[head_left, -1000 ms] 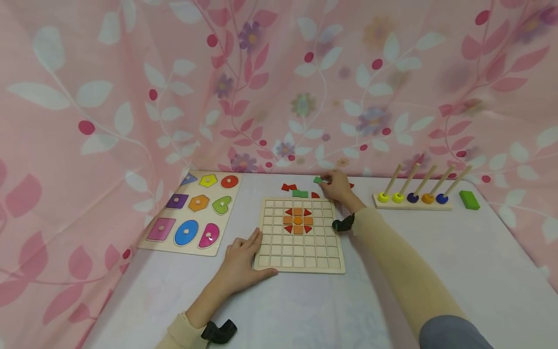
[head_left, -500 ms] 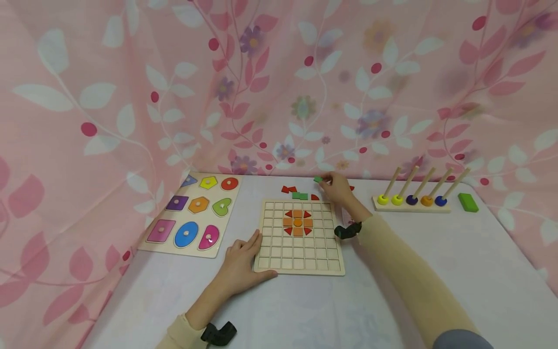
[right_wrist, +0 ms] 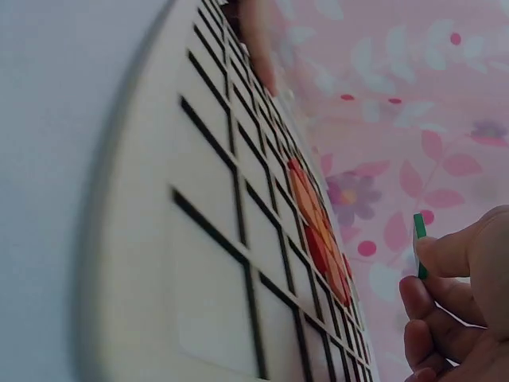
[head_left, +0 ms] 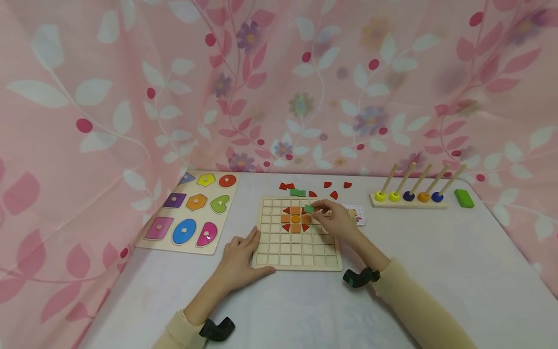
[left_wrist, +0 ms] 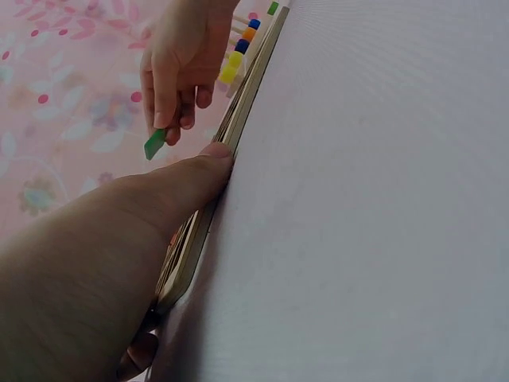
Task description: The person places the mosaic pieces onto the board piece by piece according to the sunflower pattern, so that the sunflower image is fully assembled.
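Observation:
A wooden grid board lies on the white-covered table, with orange squares, red pieces and an orange round piece set in its upper middle. My left hand rests against the board's lower left corner, thumb along the near edge and fingers at the left side. Between thumb and fingertips, my right hand pinches a small green square tile above the board's upper right part. In the right wrist view the green tile is seen edge-on, clear of the board's surface.
Behind the board lie loose green tiles and several red pieces. A printed pattern card sits at its right. A knobbed shape puzzle stands left; a peg rack and green block are at the right.
My right hand has come from behind the board toward me, bringing the green tile over the grid. The pattern card and red pieces behind it are now uncovered. My left hand stays put.

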The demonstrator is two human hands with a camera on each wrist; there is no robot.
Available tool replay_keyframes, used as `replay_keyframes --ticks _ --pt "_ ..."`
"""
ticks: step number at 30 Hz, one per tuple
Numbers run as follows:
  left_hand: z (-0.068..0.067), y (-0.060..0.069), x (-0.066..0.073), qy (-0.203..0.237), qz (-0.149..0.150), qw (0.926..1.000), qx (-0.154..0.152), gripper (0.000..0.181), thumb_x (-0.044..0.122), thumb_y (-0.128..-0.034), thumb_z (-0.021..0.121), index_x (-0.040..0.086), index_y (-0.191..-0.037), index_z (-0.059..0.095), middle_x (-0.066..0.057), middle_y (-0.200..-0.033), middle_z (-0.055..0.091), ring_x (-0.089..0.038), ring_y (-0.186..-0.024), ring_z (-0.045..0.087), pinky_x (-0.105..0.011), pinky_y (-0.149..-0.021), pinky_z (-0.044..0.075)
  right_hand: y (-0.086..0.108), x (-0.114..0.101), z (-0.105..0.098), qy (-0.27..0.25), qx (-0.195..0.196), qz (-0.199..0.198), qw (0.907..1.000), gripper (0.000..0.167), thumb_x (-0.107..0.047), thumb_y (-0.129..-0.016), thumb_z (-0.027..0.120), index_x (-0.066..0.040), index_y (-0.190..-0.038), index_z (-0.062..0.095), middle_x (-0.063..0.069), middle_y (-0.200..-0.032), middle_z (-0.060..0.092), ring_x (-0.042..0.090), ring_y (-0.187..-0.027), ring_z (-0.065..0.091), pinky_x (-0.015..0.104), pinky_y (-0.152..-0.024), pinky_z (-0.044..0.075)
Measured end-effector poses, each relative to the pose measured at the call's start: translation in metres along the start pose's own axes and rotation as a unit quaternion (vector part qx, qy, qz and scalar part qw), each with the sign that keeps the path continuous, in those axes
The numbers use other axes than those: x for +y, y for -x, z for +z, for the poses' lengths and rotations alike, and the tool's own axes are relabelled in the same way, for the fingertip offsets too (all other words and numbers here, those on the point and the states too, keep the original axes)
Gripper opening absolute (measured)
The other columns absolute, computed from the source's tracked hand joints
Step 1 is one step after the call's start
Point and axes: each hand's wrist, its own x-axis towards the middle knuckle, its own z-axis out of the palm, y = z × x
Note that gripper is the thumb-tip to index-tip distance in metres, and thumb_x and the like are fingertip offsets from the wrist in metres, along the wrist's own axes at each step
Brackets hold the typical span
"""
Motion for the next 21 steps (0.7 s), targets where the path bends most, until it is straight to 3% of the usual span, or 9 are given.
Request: replay_keyframes --ticks 7,11,21 --pt "0.000 -0.002 -0.002 -0.003 -0.003 1.0000 -0.001 0.114 0.072 -0.0791 0.081 0.009 -0.164 0.038 -0.005 -0.174 0.030 -0.023 -0.117 0.046 -0.042 -0.093 0.037 0.020 0.000 0.014 -0.001 -0.043 -0.071 0.9966 0.027 -0.011 -0.098 0.076 -0.004 -0.124 0.072 0.008 -0.118 0.073 0.022 -0.100 0.063 0.033 -0.087 0.054" --pt "0.000 -0.002 -0.002 -0.004 -0.005 1.0000 -0.002 0.114 0.072 -0.0791 0.081 0.009 -0.165 0.038 -0.005 -0.174 0.030 -0.023 -0.118 0.046 -0.042 -0.094 0.037 0.026 0.002 0.019 0.009 -0.053 -0.112 0.9922 0.025 -0.012 -0.096 0.078 -0.005 -0.120 0.073 0.005 -0.112 0.072 0.020 -0.097 0.061 0.032 -0.085 0.053" --pt "-0.001 0.001 0.000 -0.004 0.001 1.0000 -0.003 0.113 0.070 -0.0795 0.082 0.009 -0.164 0.038 -0.006 -0.174 0.031 -0.024 -0.119 0.047 -0.043 -0.094 0.038 0.033 0.009 0.031 0.042 -0.074 -0.150 0.9851 0.022 -0.019 -0.094 0.081 -0.013 -0.114 0.075 -0.003 -0.111 0.070 0.015 -0.107 0.060 0.036 -0.095 0.052"
